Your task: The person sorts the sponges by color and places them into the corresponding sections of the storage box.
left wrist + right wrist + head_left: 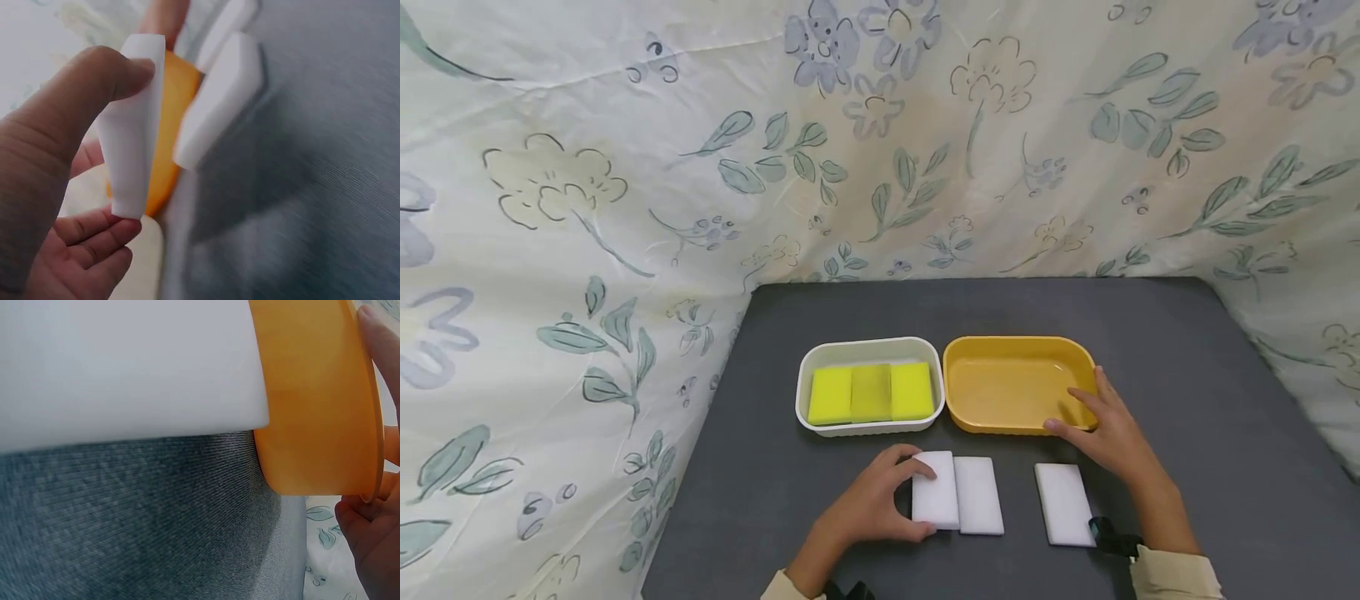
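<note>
My left hand point(880, 496) grips a white sponge point(936, 492) at its left side. In the left wrist view the thumb lies on one face of this sponge point(132, 134), with fingers at its lower end and behind. Right beside it a second white sponge point(980, 496) lies on the dark table. My right hand point(1108, 429) holds the right front corner of a yellow-orange tray point(1000, 379), thumb at the front rim and fingers around the right side. A third white sponge point(1063, 504) lies in front of that tray, near the right wrist.
To the left of the yellow-orange tray stands a white tray point(803, 392) holding three yellow sponges point(871, 393) in a row. The dark grey table point(760, 508) meets a floral cloth point(880, 167) at the back and sides.
</note>
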A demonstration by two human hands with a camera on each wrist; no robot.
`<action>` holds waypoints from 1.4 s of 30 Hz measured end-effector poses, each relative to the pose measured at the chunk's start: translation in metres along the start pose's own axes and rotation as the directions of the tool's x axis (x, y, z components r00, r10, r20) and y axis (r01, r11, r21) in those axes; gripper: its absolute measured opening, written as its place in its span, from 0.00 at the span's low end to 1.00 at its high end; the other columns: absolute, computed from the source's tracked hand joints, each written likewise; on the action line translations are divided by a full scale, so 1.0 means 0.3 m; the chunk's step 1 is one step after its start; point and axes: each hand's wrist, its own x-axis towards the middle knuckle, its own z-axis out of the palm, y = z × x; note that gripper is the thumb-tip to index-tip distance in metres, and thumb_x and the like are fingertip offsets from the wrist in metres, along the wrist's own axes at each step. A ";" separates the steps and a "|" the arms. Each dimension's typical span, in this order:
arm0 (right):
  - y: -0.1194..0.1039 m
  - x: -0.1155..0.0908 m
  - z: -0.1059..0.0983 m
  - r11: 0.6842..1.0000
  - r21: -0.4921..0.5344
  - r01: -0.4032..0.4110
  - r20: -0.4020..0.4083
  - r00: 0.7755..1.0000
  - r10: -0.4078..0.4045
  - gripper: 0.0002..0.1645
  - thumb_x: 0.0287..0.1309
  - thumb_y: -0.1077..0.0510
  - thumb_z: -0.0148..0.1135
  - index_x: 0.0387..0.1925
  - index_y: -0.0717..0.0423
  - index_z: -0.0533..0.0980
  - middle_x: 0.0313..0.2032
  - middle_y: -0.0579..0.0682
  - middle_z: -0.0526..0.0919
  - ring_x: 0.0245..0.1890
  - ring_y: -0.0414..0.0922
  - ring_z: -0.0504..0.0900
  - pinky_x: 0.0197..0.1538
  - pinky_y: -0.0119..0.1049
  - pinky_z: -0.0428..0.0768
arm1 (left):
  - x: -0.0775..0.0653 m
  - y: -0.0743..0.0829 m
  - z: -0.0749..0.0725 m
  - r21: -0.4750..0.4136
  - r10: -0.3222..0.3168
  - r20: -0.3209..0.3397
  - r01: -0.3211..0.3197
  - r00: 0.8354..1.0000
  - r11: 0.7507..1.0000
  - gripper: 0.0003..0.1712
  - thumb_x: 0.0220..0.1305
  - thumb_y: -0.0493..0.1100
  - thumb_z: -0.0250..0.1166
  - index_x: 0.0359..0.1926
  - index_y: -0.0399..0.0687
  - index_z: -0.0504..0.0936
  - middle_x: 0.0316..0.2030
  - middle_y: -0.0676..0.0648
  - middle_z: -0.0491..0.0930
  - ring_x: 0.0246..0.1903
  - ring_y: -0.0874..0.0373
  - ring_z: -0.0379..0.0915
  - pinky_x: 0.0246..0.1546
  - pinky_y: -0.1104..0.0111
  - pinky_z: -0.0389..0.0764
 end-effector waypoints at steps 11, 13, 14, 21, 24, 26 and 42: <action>0.004 -0.009 -0.013 1.000 0.007 0.003 -0.012 1.000 -0.003 0.51 0.42 0.33 0.65 0.58 0.67 0.66 0.69 0.56 0.33 0.64 0.65 0.41 0.51 0.68 0.51 | 0.148 0.088 -0.066 0.034 0.124 -0.026 -0.123 0.992 0.992 0.33 0.42 0.68 0.64 0.50 0.64 0.71 0.58 0.55 0.61 0.54 0.64 0.57 0.50 0.68 0.67; 0.004 -0.009 -0.016 1.000 0.009 -0.012 -0.006 1.000 0.012 0.51 0.42 0.33 0.64 0.58 0.66 0.66 0.69 0.53 0.32 0.64 0.64 0.40 0.51 0.68 0.51 | 0.176 0.091 -0.074 0.065 0.115 -0.032 -0.112 0.993 0.992 0.34 0.43 0.69 0.63 0.51 0.65 0.71 0.60 0.54 0.60 0.56 0.62 0.56 0.50 0.67 0.67; 0.004 -0.009 -0.016 1.000 0.007 -0.016 -0.005 1.000 0.016 0.51 0.42 0.33 0.64 0.58 0.66 0.66 0.69 0.52 0.31 0.64 0.64 0.40 0.50 0.68 0.51 | 0.190 0.090 -0.076 0.082 0.105 -0.033 -0.102 0.994 0.991 0.34 0.43 0.69 0.63 0.52 0.65 0.70 0.61 0.54 0.59 0.57 0.62 0.56 0.51 0.66 0.67; 0.005 -0.010 -0.011 1.000 0.010 -0.008 -0.006 1.000 0.008 0.50 0.43 0.33 0.64 0.57 0.66 0.67 0.69 0.51 0.31 0.64 0.65 0.41 0.50 0.69 0.51 | 0.265 0.058 -0.068 0.148 0.044 -0.011 -0.042 0.999 0.988 0.39 0.45 0.71 0.60 0.58 0.64 0.67 0.65 0.53 0.54 0.61 0.58 0.52 0.54 0.63 0.65; 0.006 -0.011 -0.008 1.000 0.023 -0.007 0.014 1.000 0.006 0.50 0.44 0.33 0.63 0.58 0.65 0.67 0.69 0.49 0.29 0.65 0.64 0.39 0.50 0.69 0.51 | 0.282 0.037 -0.053 0.175 0.061 -0.006 -0.059 0.998 0.983 0.39 0.47 0.70 0.59 0.59 0.62 0.68 0.66 0.52 0.52 0.62 0.57 0.50 0.56 0.63 0.62; 0.007 -0.012 -0.005 1.000 0.029 -0.005 0.023 1.000 0.004 0.50 0.44 0.33 0.62 0.58 0.65 0.67 0.69 0.48 0.29 0.65 0.63 0.38 0.50 0.69 0.50 | 0.289 0.030 -0.045 0.186 0.070 -0.008 -0.067 0.998 0.980 0.38 0.49 0.69 0.58 0.60 0.60 0.68 0.67 0.51 0.50 0.62 0.57 0.50 0.56 0.63 0.61; 0.001 -0.007 -0.004 0.999 0.051 0.003 0.014 1.000 -0.004 0.48 0.42 0.34 0.64 0.56 0.64 0.69 0.69 0.46 0.30 0.65 0.62 0.40 0.50 0.68 0.52 | 0.335 0.024 -0.024 0.269 0.092 -0.036 -0.079 0.995 0.960 0.29 0.62 0.63 0.49 0.60 0.57 0.70 0.61 0.50 0.65 0.65 0.49 0.47 0.60 0.60 0.53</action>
